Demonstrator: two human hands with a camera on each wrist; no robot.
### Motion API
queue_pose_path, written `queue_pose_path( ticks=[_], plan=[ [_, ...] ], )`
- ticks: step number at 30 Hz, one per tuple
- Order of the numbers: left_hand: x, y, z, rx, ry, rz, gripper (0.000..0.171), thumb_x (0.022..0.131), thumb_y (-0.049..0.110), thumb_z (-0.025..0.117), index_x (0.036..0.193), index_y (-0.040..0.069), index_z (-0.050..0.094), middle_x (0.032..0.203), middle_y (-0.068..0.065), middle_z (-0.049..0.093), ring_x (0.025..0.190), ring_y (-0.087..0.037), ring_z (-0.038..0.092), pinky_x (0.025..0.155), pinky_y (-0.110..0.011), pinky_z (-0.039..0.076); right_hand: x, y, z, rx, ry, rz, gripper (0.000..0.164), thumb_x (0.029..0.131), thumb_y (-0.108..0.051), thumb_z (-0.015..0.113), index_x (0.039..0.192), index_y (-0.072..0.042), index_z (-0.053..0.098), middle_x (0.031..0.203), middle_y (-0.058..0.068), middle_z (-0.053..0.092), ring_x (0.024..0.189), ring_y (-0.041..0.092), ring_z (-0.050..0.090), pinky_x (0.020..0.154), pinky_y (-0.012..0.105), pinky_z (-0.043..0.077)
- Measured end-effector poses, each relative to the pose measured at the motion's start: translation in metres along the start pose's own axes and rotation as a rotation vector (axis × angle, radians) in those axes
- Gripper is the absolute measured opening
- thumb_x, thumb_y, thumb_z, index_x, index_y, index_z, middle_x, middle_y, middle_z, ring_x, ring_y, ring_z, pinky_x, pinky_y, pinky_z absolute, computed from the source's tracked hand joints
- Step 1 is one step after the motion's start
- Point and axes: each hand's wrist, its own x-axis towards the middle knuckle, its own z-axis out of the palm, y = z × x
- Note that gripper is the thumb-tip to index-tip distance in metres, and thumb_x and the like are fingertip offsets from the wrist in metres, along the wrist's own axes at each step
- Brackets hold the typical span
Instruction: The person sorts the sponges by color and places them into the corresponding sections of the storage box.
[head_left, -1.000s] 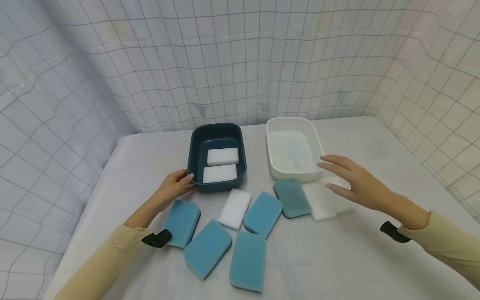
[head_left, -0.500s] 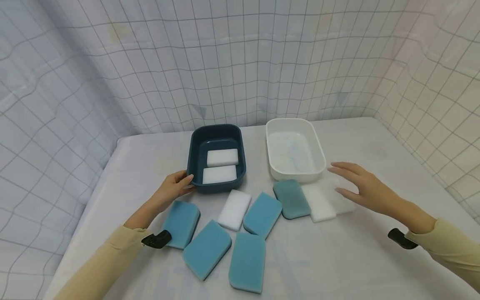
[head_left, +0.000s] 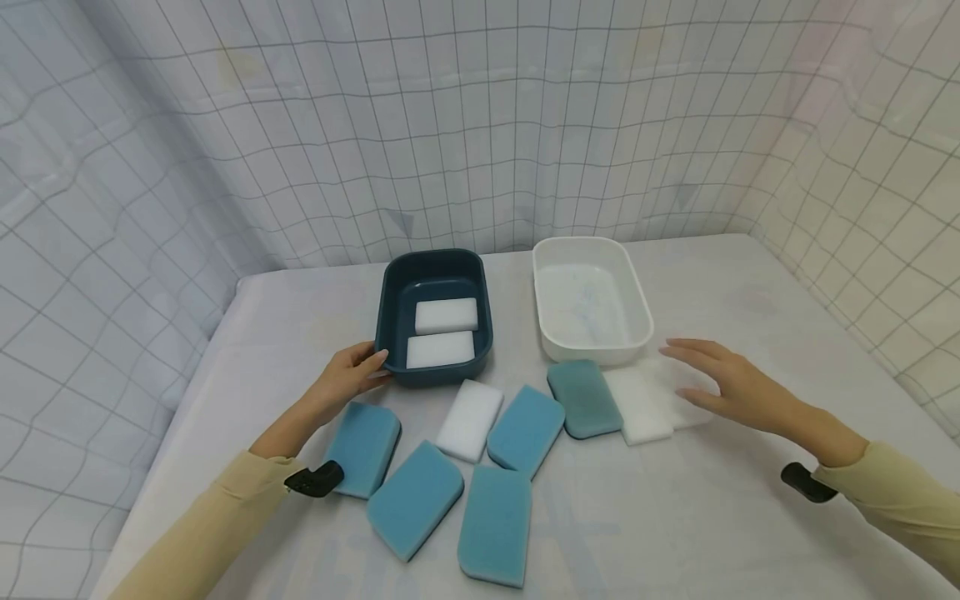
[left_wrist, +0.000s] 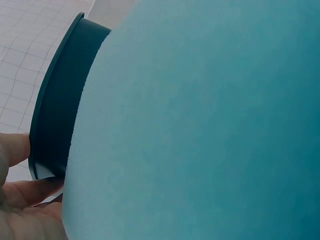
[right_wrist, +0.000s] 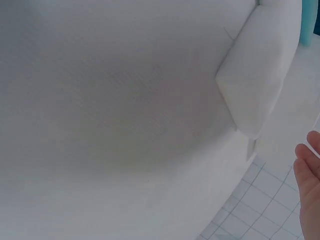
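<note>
My left hand [head_left: 341, 383] grips the near left corner of a dark blue tub [head_left: 408, 379], thumb at the rim and fingers lower on its outside. In the left wrist view, a light blue sponge [left_wrist: 190, 120] hides most of the tub [left_wrist: 57, 95]. Inside the tub lie two white sponge blocks, one farther back [head_left: 446, 316] and one nearer [head_left: 440, 350]. My right hand [head_left: 735, 387] hovers over two pale sponge pads, a left one [head_left: 637, 406] and a right one [head_left: 684, 410], its fingers extended and holding nothing. A white tub [head_left: 596, 352] stands just beyond those pads.
Several blue sponges lie on the cloth-covered table, among them a left one [head_left: 362, 446], a front one [head_left: 495, 525] and a greener one [head_left: 584, 398]. A white sponge block [head_left: 469, 419] lies between them. A checked curtain [head_left: 480, 125] rises behind the table.
My right hand has moved back from the white tub, toward me and slightly right. My left hand, the dark blue tub and the sponges stay where they were.
</note>
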Motion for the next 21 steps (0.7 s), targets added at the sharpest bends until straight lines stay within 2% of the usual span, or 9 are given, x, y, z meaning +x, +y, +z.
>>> queue_pose_path(
  ticks=[7, 12, 14, 16, 21],
  plan=[
    [0.0, -0.001, 0.0, -0.007, 0.001, -0.001, 0.06, 0.102, 0.028, 0.038, 0.146, -0.008, 0.019, 0.148, -0.03, 0.028, 0.135, -0.043, 0.036, 0.104, -0.042, 0.042, -0.006, 0.009, 0.009, 0.045, -0.063, 0.021, 0.061, 0.075, -0.012, 0.076, 0.131, -0.008, 0.052, 0.13, 0.017, 0.054, 0.128, 0.004, 0.041, 0.101, -0.007, 0.015],
    [0.001, -0.002, 0.0, 0.0, 0.004, -0.005, 0.061, 0.101, 0.029, 0.039, 0.146, -0.008, 0.019, 0.148, -0.03, 0.029, 0.134, -0.042, 0.037, 0.103, -0.041, 0.042, -0.009, 0.013, 0.011, 0.083, -0.139, 0.086, 0.064, 0.078, -0.025, 0.075, 0.135, -0.013, 0.049, 0.136, 0.016, 0.05, 0.131, -0.002, 0.034, 0.1, -0.007, 0.013],
    [0.002, -0.003, 0.0, 0.001, 0.003, -0.006, 0.062, 0.101, 0.029, 0.039, 0.146, -0.007, 0.018, 0.148, -0.03, 0.029, 0.134, -0.042, 0.037, 0.103, -0.041, 0.042, -0.01, 0.014, 0.012, 0.084, -0.167, 0.108, 0.067, 0.078, -0.03, 0.076, 0.136, -0.015, 0.048, 0.138, 0.014, 0.048, 0.131, -0.001, 0.033, 0.099, -0.007, 0.013],
    [0.002, -0.004, 0.0, 0.0, 0.002, -0.006, 0.062, 0.101, 0.029, 0.04, 0.146, -0.007, 0.018, 0.148, -0.029, 0.029, 0.135, -0.042, 0.037, 0.103, -0.041, 0.042, -0.01, 0.015, 0.014, 0.079, -0.186, 0.119, 0.069, 0.076, -0.034, 0.076, 0.137, -0.016, 0.047, 0.139, 0.013, 0.047, 0.131, 0.007, 0.036, 0.099, -0.006, 0.013],
    [0.003, -0.005, 0.0, -0.003, 0.002, -0.003, 0.061, 0.101, 0.029, 0.039, 0.147, -0.007, 0.018, 0.148, -0.029, 0.029, 0.135, -0.042, 0.036, 0.103, -0.041, 0.042, -0.01, 0.018, 0.017, 0.04, -0.221, 0.135, 0.074, 0.074, -0.041, 0.077, 0.138, -0.018, 0.046, 0.141, 0.011, 0.045, 0.127, 0.027, 0.041, 0.102, 0.008, 0.028]
  ],
)
